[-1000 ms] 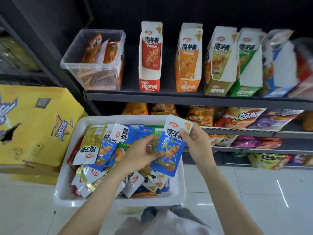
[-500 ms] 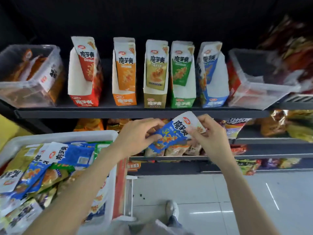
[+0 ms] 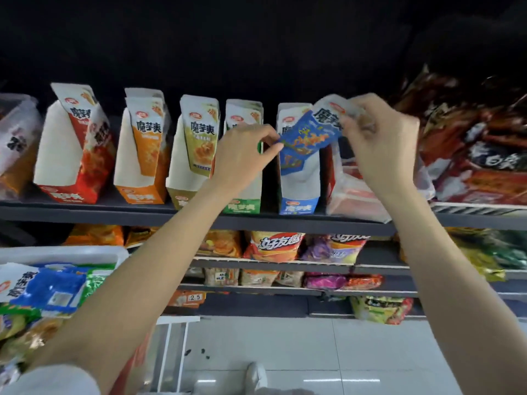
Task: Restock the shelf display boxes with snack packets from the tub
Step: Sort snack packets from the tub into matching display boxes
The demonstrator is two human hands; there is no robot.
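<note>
Blue and white, the packet [image 3: 310, 135] is held tilted in front of the blue box [image 3: 298, 192] on the shelf [image 3: 85, 213], its lower end over the box's open top and its white end up to the right. Both hands hold it: the left hand [image 3: 242, 155] pinches the lower left corner between thumb and fingertips, and the right hand [image 3: 379, 138] pinches the white upper end with curled fingers. The blue box stands last in a row of five upright display boxes; from the left they are the red box [image 3: 71, 172], the orange box [image 3: 142, 178], the yellow box [image 3: 188, 178], the green box [image 3: 242, 206], partly hidden behind the left hand, and then the blue one. Each of them shows packets of its own colour standing inside. Just right of the blue box sits a clear bin [image 3: 356, 195], and beyond it lie dark red bags [image 3: 470, 143]. At the far left edge of the shelf another clear bin [image 3: 14, 132] is partly in view. Below the shelf, lower racks carry chip bags [image 3: 273, 246] and other snacks. The white tub [image 3: 65, 253] sits at lower left, full of mixed packets, blue, green and yellow among them. A shoe [image 3: 255, 374] shows on the pale tiled floor [image 3: 370, 352].
</note>
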